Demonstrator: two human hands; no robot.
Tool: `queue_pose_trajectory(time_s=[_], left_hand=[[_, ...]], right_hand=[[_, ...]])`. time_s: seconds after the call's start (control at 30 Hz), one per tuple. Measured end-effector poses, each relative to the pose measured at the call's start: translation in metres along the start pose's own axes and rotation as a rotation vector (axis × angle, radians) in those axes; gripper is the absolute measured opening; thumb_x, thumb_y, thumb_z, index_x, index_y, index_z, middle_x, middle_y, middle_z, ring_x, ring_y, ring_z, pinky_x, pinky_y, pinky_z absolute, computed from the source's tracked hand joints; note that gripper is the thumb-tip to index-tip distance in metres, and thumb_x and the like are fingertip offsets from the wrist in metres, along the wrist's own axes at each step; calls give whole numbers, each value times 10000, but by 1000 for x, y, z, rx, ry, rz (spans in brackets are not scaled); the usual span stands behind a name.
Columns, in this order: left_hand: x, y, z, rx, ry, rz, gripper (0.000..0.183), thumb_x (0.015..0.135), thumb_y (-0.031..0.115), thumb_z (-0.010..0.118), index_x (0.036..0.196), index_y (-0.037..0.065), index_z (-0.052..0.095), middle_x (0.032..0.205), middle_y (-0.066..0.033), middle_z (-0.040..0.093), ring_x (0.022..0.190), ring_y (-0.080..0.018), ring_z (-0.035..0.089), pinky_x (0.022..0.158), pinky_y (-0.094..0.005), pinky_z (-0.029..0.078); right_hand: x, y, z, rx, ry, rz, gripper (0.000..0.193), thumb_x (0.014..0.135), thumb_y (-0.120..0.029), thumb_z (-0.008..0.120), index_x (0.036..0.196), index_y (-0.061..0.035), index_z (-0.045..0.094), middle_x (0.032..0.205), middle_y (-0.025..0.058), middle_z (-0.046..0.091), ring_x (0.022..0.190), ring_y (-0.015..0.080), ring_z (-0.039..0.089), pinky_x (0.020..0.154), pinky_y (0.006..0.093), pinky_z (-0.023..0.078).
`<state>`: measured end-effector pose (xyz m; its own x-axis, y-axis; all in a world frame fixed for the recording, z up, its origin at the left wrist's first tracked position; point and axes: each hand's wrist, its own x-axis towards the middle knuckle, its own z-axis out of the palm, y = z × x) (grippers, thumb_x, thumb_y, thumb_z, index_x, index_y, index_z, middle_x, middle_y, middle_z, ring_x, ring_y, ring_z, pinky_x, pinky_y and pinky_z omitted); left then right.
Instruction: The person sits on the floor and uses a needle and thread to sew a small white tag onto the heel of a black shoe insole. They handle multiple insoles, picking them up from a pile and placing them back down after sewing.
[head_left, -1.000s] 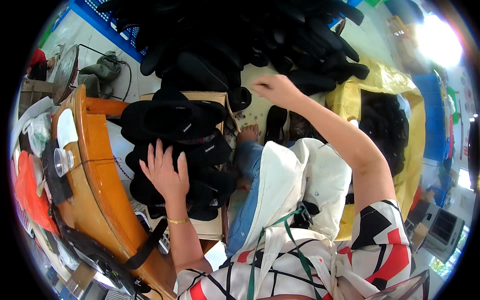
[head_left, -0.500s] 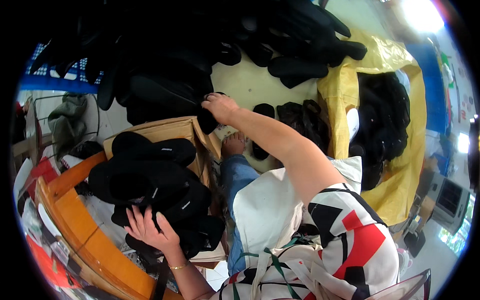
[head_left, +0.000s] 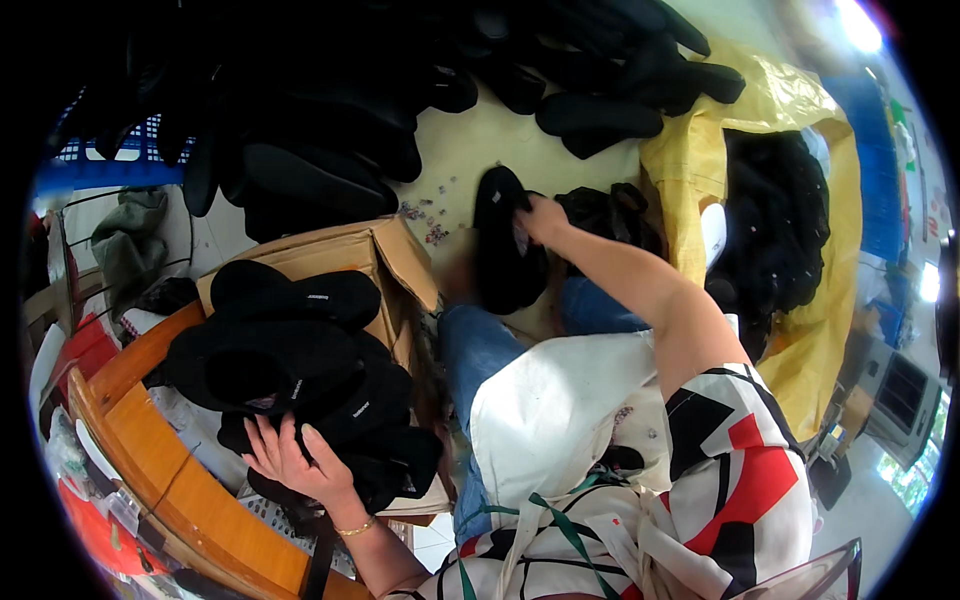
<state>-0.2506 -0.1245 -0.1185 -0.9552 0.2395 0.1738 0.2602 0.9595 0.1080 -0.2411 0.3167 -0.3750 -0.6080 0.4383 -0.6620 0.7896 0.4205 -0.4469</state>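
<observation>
Floor-side black slipper (head_left: 503, 235) under fingers (head_left: 528, 208)

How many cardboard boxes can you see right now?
1. The cardboard box sits open on the floor just behind the stack of black slippers that the left hand rests on. Others may be hidden under the slipper piles.
</observation>
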Motion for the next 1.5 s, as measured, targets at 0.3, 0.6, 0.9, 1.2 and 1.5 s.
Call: queue_pose_trajectory(time_s=[0.3,0.6,0.9,1.2,1.5], left_hand=[[2,3,-2,13,-27,-5,342,926,266,526,1091,15,690,1376,-221,563,1363,-419,428,1174,-564,128],[0,0,-1,-28,45,5,283,915,223,571,1094,47,702,1364,-173,588,1345,-378,459,1163,-533,171],[5,-2,-11,-169,204,-22,208,843,253,682,969,92,721,1284,-128,644,1274,-334,524,1136,-523,237],[-22,-7,-61,-393,447,-57,189,853,108,675,1025,34,703,1213,-140,663,1224,-319,562,1064,-480,389],[-81,6,-121,-437,705,-9,320,875,63,602,1186,-6,587,1316,-200,565,1223,-391,511,1064,-460,378]], right_hand=[[12,112,88,19,-92,354,607,705,-368,830,1108,59,674,1155,252,671,1089,349,660,912,396,526],[17,62,31,215,-294,402,436,688,-223,797,1010,51,694,924,166,685,826,271,678,703,379,548],[-78,-121,-109,361,-228,-359,483,735,-83,707,1190,32,593,1025,77,658,954,169,607,866,304,473],[-331,-358,-123,-71,-362,-884,505,760,-164,748,1218,5,619,1030,121,689,962,204,643,895,321,486],[-349,-360,12,-524,-437,-1265,699,798,-362,731,1318,58,525,1298,248,583,1194,364,567,1022,405,447]])
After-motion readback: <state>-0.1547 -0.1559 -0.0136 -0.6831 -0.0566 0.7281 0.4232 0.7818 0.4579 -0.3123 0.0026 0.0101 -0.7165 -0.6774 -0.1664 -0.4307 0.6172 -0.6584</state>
